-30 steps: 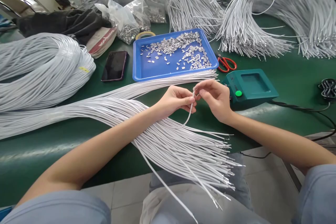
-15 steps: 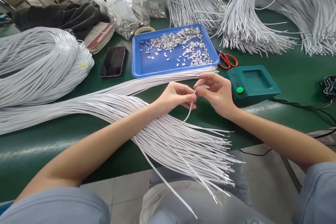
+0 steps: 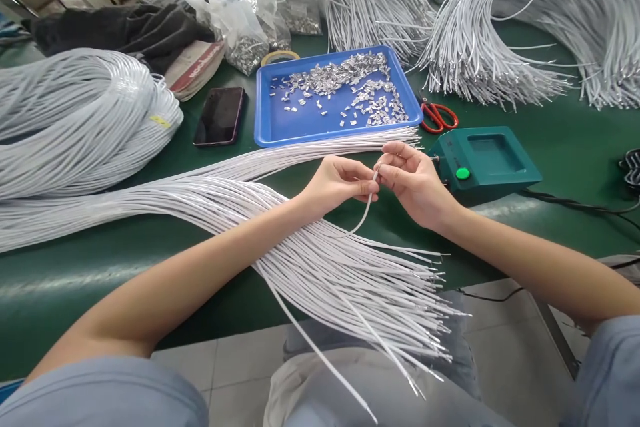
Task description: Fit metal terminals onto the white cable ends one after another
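My left hand (image 3: 345, 187) pinches a single white cable (image 3: 367, 210) close to its end, and the cable curves down to the bundle below. The fingertips of my right hand (image 3: 413, 180) are closed at that same cable end, touching the left fingertips. Whatever small piece sits between the right fingers is hidden. Under my left forearm spreads a bundle of white cables (image 3: 320, 280), its tips fanning out past the table's front edge. A second row of white cables (image 3: 300, 155) lies behind my hands, along the blue tray (image 3: 295, 127) of small metal terminals (image 3: 325, 80).
Right of my hands stands a green device (image 3: 490, 160) with a bright green button. Red-handled scissors (image 3: 440, 118) and a phone (image 3: 220, 117) flank the tray. A cable coil (image 3: 85, 120) lies left; bags of terminals (image 3: 245, 47) and more cable bundles (image 3: 475, 47) are behind.
The right fingers have closed in more tightly at the cable end; the small greenish-silver glint seen between them earlier no longer shows. The whole view has shifted slightly.
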A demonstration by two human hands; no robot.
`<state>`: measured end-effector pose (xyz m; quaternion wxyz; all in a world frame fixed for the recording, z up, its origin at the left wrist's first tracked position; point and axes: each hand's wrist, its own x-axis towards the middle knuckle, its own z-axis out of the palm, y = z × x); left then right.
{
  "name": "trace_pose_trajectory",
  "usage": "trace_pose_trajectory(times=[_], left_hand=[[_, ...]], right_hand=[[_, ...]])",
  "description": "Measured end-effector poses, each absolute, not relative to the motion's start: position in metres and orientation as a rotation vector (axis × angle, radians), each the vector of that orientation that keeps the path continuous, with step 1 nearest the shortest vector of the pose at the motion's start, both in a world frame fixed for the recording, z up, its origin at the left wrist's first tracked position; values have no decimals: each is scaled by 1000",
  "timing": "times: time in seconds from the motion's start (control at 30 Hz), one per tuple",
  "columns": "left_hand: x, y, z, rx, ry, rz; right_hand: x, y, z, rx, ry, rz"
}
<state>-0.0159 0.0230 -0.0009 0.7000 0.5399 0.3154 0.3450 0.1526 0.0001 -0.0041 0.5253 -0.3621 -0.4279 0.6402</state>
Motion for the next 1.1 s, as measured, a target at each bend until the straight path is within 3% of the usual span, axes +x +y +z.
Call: trace_pose_trajectory(times=[0.2,0.6,0.9,1.1], left_hand=[[-17,23,-2,1204,708,735],[-18,25,-2,1178,685,738],[-15,23,-1,1318,710,769],[-12,19,-1,1544,781,934]], right_hand=[[151,-2,1,-872,-1070,1548],[152,-2,-7,-908,-1336,1071],[154,-2,-2,-950,-1350,1095],[152,0,-2,-951,-1216,1385]])
